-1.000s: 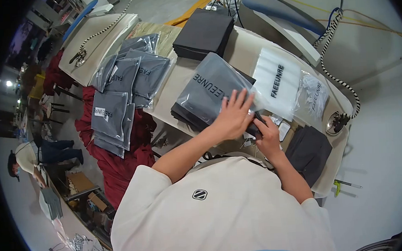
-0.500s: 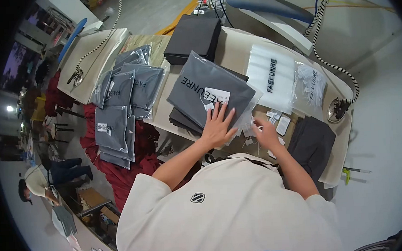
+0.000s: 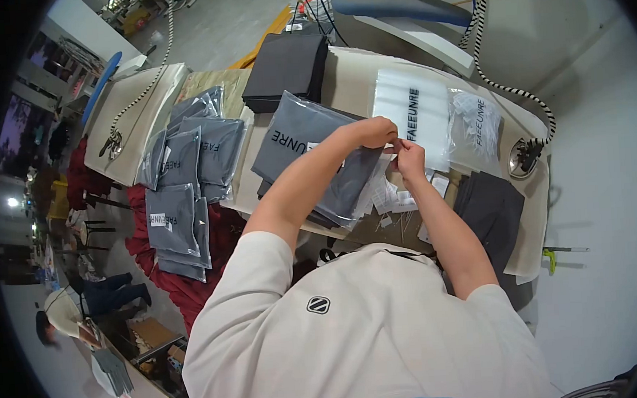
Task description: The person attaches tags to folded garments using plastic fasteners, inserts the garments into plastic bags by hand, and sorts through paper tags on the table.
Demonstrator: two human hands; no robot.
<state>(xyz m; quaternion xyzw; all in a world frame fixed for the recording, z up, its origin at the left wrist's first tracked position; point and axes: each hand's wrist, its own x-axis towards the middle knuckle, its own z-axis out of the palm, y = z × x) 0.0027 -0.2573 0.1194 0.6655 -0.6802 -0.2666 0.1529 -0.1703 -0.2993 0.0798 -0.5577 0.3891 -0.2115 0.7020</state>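
A clear plastic bag (image 3: 275,145) printed FAEEUNRE, with a dark grey folded garment inside, lies tilted on a dark stack in front of me. My left hand (image 3: 374,131) reaches across it, its fingers closed at the bag's far right corner. Close beside it, my right hand (image 3: 409,161) pinches at the same edge. The fingertips of both hands nearly meet, and the exact bit of bag between them is partly hidden. My left forearm covers part of the printing and the white label. The bag's loose clear edge (image 3: 368,199) hangs toward me.
Packed bags (image 3: 172,221) lie in a pile at left, over red cloth (image 3: 140,246). A dark folded stack (image 3: 286,70) stands behind. At right are flat printed bags (image 3: 400,95), dark cloth (image 3: 490,207), and an iron (image 3: 524,159) on a striped cord. A person (image 3: 66,313) stands far left.
My left hand has lifted off the middle of the bag and moved right to its far corner. My right hand has moved up to meet it. The camera view has shifted slightly.
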